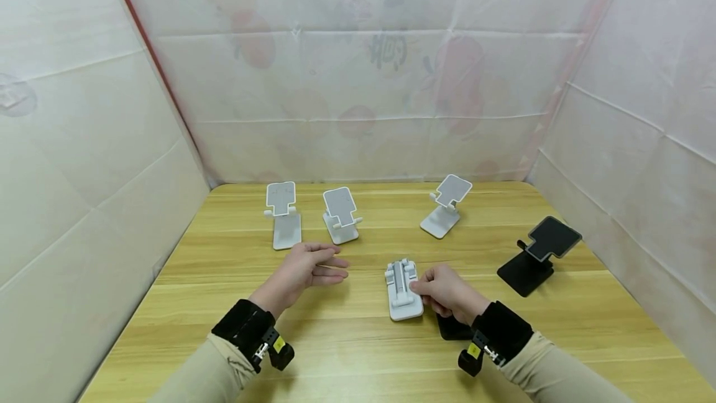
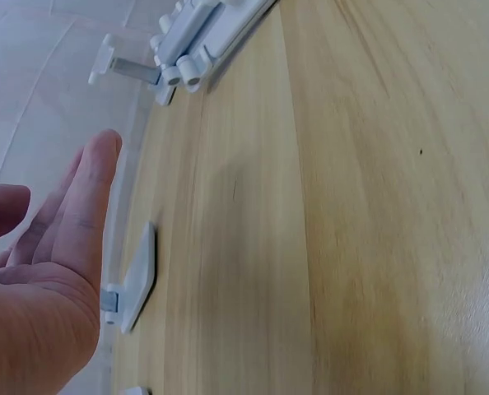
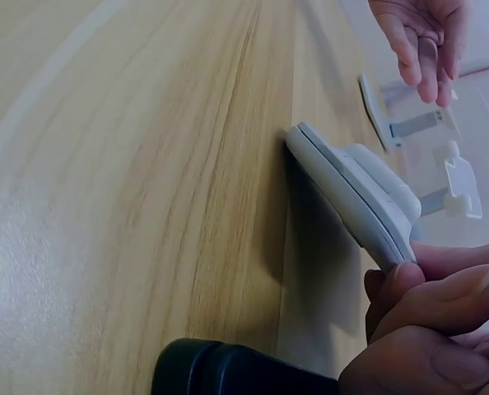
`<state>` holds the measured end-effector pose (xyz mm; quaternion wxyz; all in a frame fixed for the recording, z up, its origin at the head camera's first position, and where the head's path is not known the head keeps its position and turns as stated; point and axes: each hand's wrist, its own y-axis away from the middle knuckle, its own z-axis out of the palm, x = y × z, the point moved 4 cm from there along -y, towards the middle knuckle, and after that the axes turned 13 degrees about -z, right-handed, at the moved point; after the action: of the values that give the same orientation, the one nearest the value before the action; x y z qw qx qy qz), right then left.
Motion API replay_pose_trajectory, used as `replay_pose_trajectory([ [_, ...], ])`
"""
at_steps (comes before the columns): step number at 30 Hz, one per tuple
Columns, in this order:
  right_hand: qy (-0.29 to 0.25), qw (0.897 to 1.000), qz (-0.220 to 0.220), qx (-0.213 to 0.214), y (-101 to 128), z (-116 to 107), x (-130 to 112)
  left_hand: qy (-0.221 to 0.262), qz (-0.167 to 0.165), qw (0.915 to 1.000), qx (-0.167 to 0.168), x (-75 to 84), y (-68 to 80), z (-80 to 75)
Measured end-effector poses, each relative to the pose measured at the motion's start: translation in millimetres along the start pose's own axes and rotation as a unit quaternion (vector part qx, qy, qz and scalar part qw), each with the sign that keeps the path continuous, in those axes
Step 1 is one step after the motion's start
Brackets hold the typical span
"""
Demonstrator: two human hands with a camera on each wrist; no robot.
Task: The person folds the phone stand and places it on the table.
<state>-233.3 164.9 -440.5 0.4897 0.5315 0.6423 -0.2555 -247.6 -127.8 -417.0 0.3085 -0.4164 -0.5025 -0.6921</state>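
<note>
The right hand pinches the folded white phone stand lying flat mid-surface — fingers curled on its right edge; the left hand hovers nearby, fingers straight, holding nothing.

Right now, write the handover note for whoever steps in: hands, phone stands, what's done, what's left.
Left hand: open, fingers straight, hovering above the table, holding nothing.
Right hand: pinching the near edge of the folded white stand, which lies on the table between the hands.
Done, by the look of it: three white stands opened upright along the back, and an opened black stand on the right.
Left: the folded white stand is not yet opened. A flat black thing lies partly hidden under the right wrist, probably another folded stand.
</note>
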Motion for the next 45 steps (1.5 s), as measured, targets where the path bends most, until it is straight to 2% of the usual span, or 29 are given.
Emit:
replay_pose_trajectory([
  [10,0.027,1.0,-0.009,-0.013,2.9,2.9,-1.6,0.017,0.006,0.9994,0.03,3.1,-2.6,-13.9],
  [21,0.045,0.998,-0.01,-0.035,6.8,6.3,-2.1,0.025,-0.001,0.9976,0.065,7.1,-11.3,-18.3],
  [31,0.07,0.997,-0.007,-0.041,8.3,10.1,-1.6,0.028,0.002,0.9966,0.078,10.4,-20.1,-16.9],
  [45,0.094,0.994,-0.005,-0.048,7.6,14.2,-3.2,0.046,0.002,0.996,0.077,10.3,-26.1,-17.3],
])
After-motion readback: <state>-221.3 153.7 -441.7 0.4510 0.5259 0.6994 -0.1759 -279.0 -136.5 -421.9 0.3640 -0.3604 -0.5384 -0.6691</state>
